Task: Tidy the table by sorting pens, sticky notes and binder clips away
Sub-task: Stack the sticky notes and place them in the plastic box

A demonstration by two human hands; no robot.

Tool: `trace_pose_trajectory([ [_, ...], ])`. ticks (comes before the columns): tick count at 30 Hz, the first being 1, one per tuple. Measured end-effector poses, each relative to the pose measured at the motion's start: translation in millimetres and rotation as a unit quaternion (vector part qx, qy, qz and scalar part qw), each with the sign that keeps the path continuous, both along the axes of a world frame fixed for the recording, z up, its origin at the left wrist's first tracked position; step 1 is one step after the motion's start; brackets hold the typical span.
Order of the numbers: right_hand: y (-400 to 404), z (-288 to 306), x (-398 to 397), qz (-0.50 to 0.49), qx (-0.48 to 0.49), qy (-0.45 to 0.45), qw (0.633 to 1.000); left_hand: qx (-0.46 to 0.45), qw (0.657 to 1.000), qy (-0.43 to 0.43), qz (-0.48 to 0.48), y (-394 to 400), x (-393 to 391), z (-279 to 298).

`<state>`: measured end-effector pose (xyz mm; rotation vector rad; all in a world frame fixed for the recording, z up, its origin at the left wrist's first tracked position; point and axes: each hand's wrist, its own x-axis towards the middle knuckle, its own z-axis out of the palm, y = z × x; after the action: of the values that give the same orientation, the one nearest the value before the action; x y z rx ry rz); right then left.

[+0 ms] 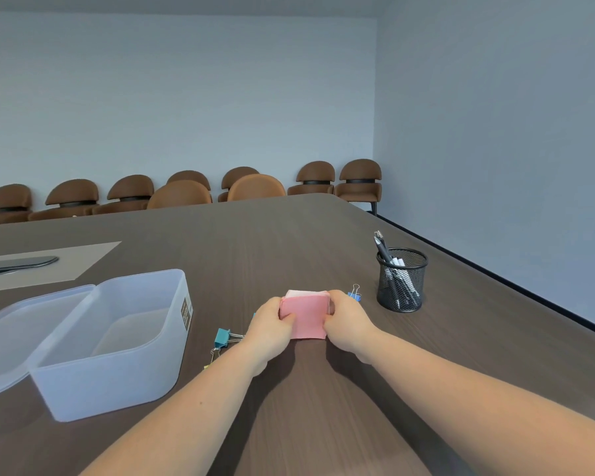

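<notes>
**Both hands on one pink stack of sticky notes**

One stack of pink sticky notes (304, 316) sits at the middle of the dark wood-grain surface (289, 242), with paler sheets showing at its far edge. Three binder clips can be counted: a blue one (355, 294) just beyond the right hand, a teal one (222, 337) just left of the left wrist, and a yellowish one (211, 361) near the teal clip, mostly hidden by the left forearm, so only its wire handle and a sliver of colour show. A further speck of blue peeks out behind the left hand; what it is cannot be told. One black mesh pen cup (402, 280) stands well to the right, holding several dark pens (382, 250); their exact number is unclear through the mesh.

To the left stands one translucent plastic box (145, 341), open, with nothing visible inside it, and its lid (31, 334) lies flat beside it, touching its left side. Farther left a pale inset panel with a dark oval plate is set into the surface. A row of brown chairs (315, 178) lines the far wall.

Both bare forearms reach in from the lower edge and converge on the stack. The left hand (272, 321) holds the left edge of the notes, its fingers curled closed on them with the thumb on top. The right hand (346, 317) grips the right edge the same way, fingers wrapped around the side. The stack rests low between the hands, at or just above the surface.
</notes>
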<state>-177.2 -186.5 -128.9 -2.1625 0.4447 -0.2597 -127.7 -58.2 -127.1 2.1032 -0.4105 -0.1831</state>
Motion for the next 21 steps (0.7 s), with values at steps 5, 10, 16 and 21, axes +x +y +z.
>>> trace_pose_trajectory([
  [5, 4.5, 21.7, 5.8, 0.003, 0.018, -0.024, 1.000, -0.062, 0.995, -0.050, 0.052, 17.0, 7.6, 32.3],
  [10, 29.8, 51.6, 18.1, 0.021, -0.013, -0.033, 0.999, -0.058, 0.990, -0.084, 0.099, 58.8, 27.7, 82.2],
  [16, 89.5, 71.6, 38.1, 0.104, -0.037, -0.023, 0.994, -0.032, 0.983, -0.049, 0.173, 139.0, 64.6, 119.5],
  [21, 147.9, 72.8, 64.1, 0.184, -0.086, 0.018, 0.979, 0.057, 0.978, 0.028, 0.199, 190.9, 90.8, 106.8],
])
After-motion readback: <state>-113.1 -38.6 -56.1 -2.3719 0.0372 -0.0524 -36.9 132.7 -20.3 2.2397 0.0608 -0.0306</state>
